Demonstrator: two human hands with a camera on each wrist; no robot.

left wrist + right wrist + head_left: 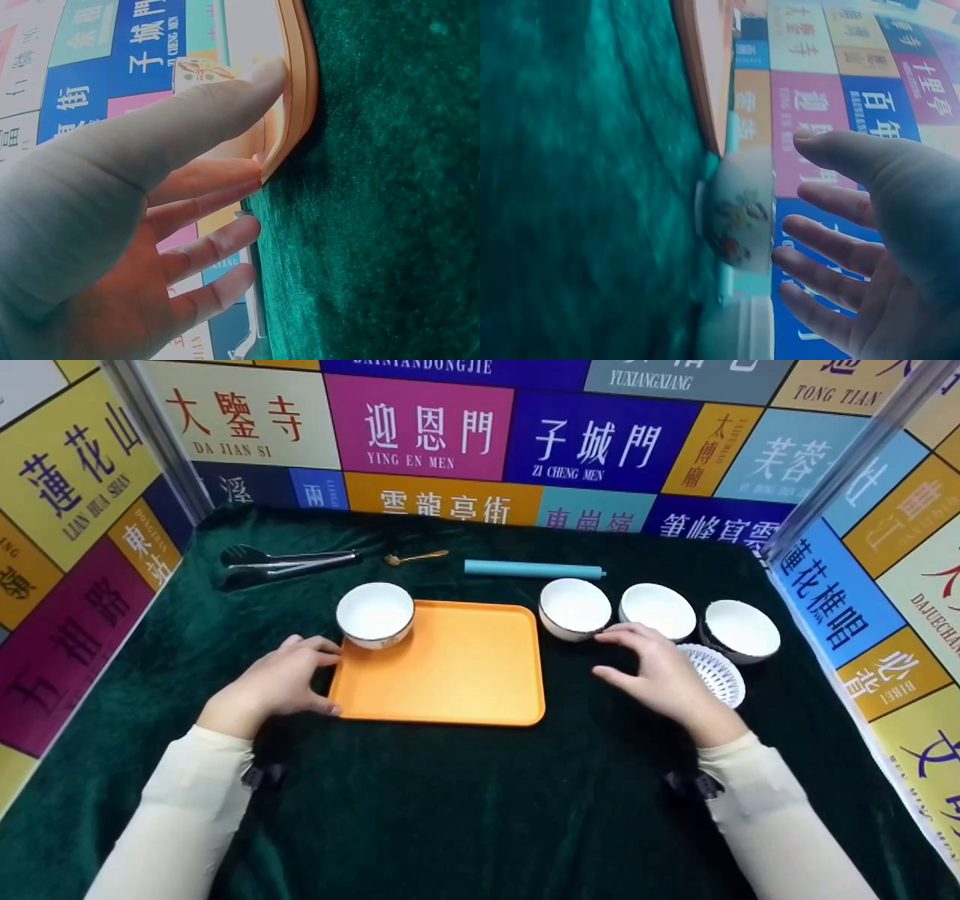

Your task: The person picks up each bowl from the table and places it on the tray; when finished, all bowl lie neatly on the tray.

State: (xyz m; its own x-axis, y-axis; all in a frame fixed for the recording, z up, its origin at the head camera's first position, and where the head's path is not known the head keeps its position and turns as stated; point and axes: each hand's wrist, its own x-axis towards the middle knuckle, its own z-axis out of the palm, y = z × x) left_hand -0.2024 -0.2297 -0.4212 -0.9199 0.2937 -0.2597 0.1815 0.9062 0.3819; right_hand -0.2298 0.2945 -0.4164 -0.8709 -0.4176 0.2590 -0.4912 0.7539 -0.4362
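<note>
On the green velvet-covered counter [465,810], an orange rectangular tray [472,667] is touched at its left rim by the spread fingers of the left hand [281,679]. The right hand [652,664], fingers parted, is held beside a round white bowl [574,604], partly hiding a white slotted basket [721,675]. The tray's far-left corner is occupied by a patterned white bowl [375,613]. Beyond, a blue cylindrical rod [532,568], golden spoon [416,557] and dark-headed tongs [319,560] are laid.
</note>
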